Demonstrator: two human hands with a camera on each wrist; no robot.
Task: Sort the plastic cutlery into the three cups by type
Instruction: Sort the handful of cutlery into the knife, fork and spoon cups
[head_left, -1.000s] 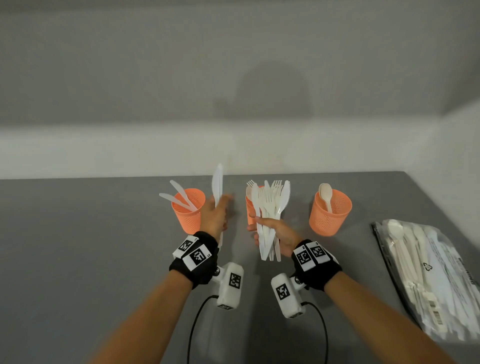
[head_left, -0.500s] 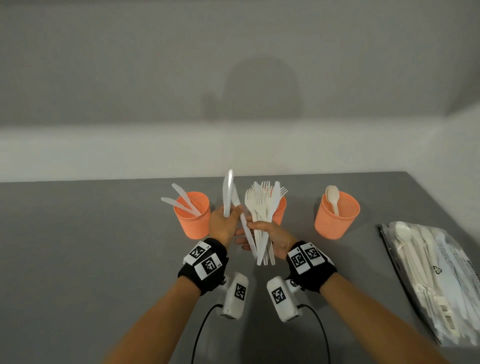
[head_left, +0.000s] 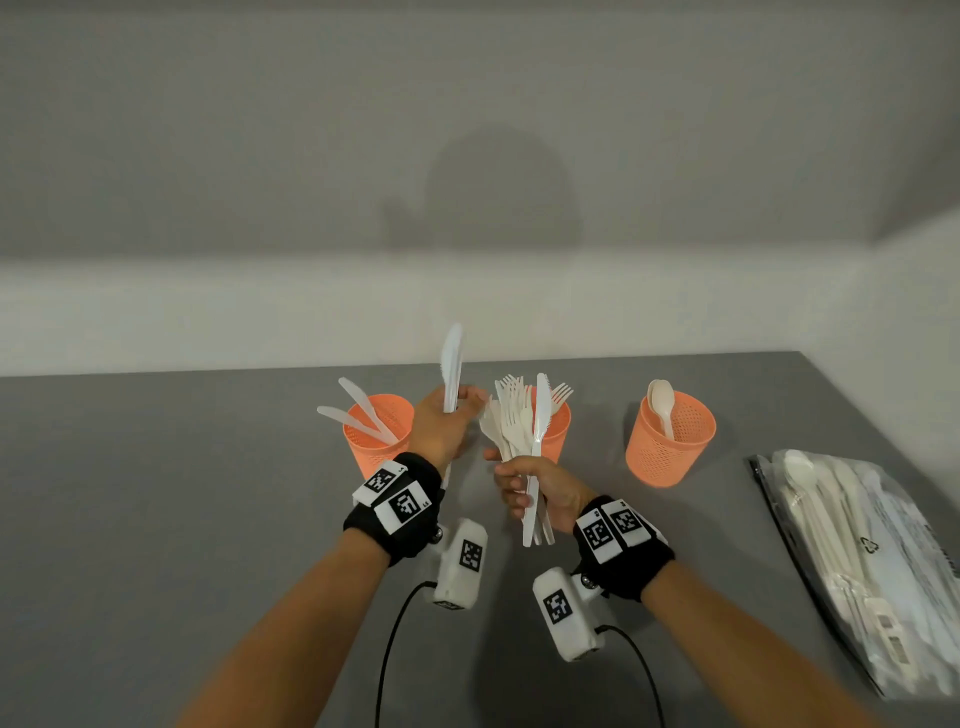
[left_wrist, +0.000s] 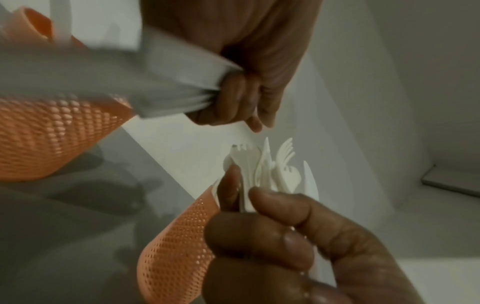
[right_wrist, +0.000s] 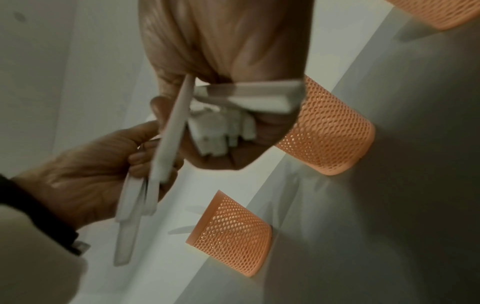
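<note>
So we've got three orange mesh cups in a row toward the desk's (head_left: 156, 519) far edge. Our left cup (head_left: 382, 441) has two knives (head_left: 358, 415) leaning out of it. Just beside it, our left hand (head_left: 441, 426) is pinching a single white knife (head_left: 451, 364) upright. Our right hand (head_left: 545, 493) is clenched round a bunch of cutlery (head_left: 519, 415), mostly forks plus one knife, right in front of the middle cup (head_left: 558, 431). Our right cup (head_left: 670, 441) holds a spoon (head_left: 662, 402). Near the desk's right edge lies a clear bag (head_left: 857, 561) of more cutlery.
</note>
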